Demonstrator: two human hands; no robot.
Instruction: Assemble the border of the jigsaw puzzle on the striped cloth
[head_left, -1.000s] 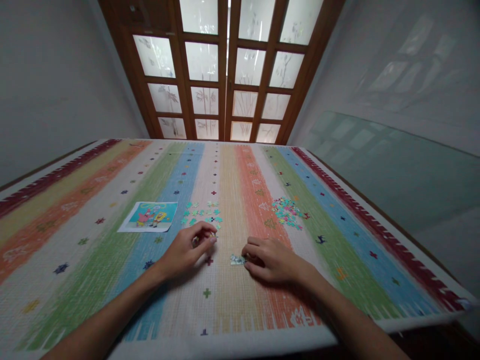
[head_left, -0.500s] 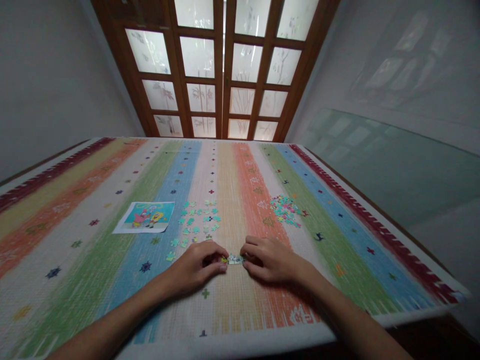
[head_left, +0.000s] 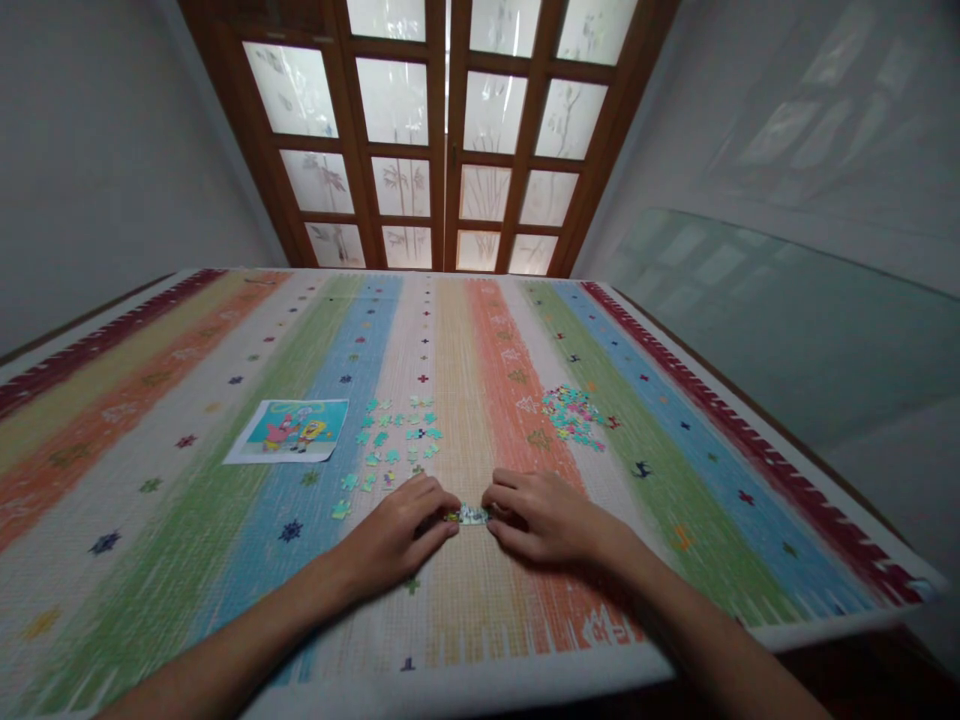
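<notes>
Between my two hands lies a short strip of joined jigsaw pieces [head_left: 473,515], flat on the yellow stripe of the cloth. My left hand [head_left: 405,528] pinches its left end with thumb and fingers, hiding part of it. At the right end, my right hand [head_left: 529,512] is closed on the strip in the same way. Loose turquoise puzzle pieces [head_left: 391,456] lie spread out beyond my left hand. Past my right hand is a heap of mixed-colour puzzle pieces [head_left: 574,418].
A printed picture sheet [head_left: 289,432] with cartoon figures lies left of the loose pieces. The striped tablecloth [head_left: 180,500] covers the table. Wooden doors with glass panes [head_left: 442,150] stand behind it, and a glass panel [head_left: 780,310] leans at the right wall.
My left hand has shifted very slightly to the right and up along the strip. Both hands keep their pinch on it, and the camera view has tilted a little.
</notes>
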